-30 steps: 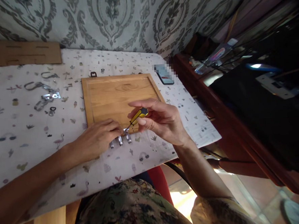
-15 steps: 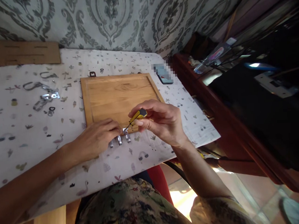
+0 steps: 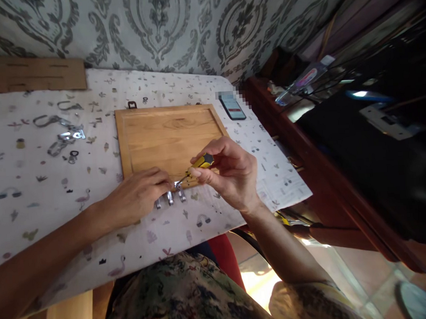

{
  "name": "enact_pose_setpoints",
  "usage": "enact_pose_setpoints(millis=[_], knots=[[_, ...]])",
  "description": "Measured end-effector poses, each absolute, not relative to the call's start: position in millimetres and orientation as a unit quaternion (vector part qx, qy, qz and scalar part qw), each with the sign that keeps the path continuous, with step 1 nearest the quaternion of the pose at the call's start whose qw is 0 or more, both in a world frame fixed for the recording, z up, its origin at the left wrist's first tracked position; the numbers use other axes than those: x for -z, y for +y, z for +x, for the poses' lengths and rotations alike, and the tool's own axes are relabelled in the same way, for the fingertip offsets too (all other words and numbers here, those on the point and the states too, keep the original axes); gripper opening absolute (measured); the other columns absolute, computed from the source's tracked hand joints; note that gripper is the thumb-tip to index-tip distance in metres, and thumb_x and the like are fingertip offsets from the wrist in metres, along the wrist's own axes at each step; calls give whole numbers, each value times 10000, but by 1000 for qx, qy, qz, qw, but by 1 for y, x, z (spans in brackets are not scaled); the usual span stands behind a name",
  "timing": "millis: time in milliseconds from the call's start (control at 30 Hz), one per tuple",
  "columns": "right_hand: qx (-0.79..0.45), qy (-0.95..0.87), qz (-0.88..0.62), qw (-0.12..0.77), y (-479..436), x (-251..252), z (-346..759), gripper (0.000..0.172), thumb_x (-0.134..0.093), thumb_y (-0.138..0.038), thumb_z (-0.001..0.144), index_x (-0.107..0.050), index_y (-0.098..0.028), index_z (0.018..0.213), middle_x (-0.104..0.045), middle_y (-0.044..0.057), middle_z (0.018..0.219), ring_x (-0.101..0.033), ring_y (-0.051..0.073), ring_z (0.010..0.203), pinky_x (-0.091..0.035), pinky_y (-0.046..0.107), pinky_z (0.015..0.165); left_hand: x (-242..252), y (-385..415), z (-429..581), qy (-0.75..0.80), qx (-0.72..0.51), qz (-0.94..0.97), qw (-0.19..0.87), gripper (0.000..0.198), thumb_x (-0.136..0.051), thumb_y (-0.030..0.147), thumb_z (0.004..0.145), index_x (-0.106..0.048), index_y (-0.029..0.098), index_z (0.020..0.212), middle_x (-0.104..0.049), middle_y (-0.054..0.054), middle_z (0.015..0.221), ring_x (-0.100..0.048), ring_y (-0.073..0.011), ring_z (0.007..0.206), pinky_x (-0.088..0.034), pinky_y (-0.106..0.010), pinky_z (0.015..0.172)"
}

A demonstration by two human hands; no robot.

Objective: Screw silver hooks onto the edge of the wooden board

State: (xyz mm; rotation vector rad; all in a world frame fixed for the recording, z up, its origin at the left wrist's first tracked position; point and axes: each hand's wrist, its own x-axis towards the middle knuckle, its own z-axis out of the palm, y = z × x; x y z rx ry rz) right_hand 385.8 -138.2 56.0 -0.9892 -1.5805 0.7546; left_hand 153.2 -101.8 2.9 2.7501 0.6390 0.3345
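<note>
A framed wooden panel (image 3: 164,138) lies flat on the patterned tablecloth. Several shiny metal clasps (image 3: 170,197) stick out past its near edge. Between thumb and fingers, my right hand (image 3: 233,172) pinches a small yellow and black screwdriver (image 3: 203,162), tilted with its shaft pointing down-left to the clasps. My left hand (image 3: 141,193) rests at the panel's near edge with fingers pressed together by the clasps. Its fingertips meet close to the screwdriver tip; what they grip, if anything, is hidden.
Loose metal clasps and leather-like loops (image 3: 65,135) lie on the left of the tablecloth (image 3: 102,185). A cardboard piece (image 3: 49,73) sits at the back left and a phone (image 3: 233,106) at the back right. Further right, a dark wooden cabinet (image 3: 330,191) bears a clear bottle (image 3: 304,81).
My right hand and the screwdriver's handle have shifted slightly right, and the screwdriver lies at a flatter angle. My left hand stays almost in place.
</note>
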Motion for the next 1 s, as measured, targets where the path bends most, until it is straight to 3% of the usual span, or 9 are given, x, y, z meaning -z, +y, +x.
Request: enact_pose_setpoints(millis=[200, 433, 567, 800, 1000], knots=[[-252, -658, -442, 555, -138, -51, 380, 451, -921, -505, 795, -549, -251, 785, -584, -65, 664, -532, 101, 564, -443, 244, 503, -2, -102, 153, 228, -115, 955, 148, 336, -495, 53, 1046, -735, 194, 1235, -736, -87, 1233, -677, -240, 1084, -574, -375, 930], [-313, -713, -399, 484, -135, -62, 393, 238, -836, -435, 908, -755, -213, 937, -712, 8, 901, -631, 113, 728, -544, 245, 632, -2, -102, 154, 221, -138, 954, 147, 316, -493, 55, 1051, -758, 169, 1181, -734, -91, 1123, -681, -239, 1047, -566, -355, 861], [-334, -738, -374, 452, -134, -65, 400, 207, -788, -412, 954, -787, -210, 999, -733, 38, 963, -667, 132, 783, -570, 244, 634, -6, -102, 155, 219, -129, 957, 138, 332, -471, 42, 1052, -756, 152, 1181, -730, -90, 1073, -682, -245, 1040, -566, -351, 823], [-235, -775, -366, 458, -134, -66, 398, 156, -806, -335, 953, -744, -203, 899, -722, -6, 824, -651, 108, 701, -541, 239, 624, -4, -101, 153, 212, -122, 960, 138, 329, -466, 49, 1062, -740, 158, 1206, -734, -90, 1120, -678, -243, 1052, -560, -351, 845], [-186, -787, -379, 450, -139, -67, 395, 121, -765, -319, 985, -737, -205, 952, -746, 8, 858, -664, 125, 711, -551, 269, 637, -5, -101, 155, 217, -124, 958, 139, 305, -486, 56, 1059, -742, 156, 1191, -733, -86, 1108, -680, -255, 1023, -544, -364, 825]])
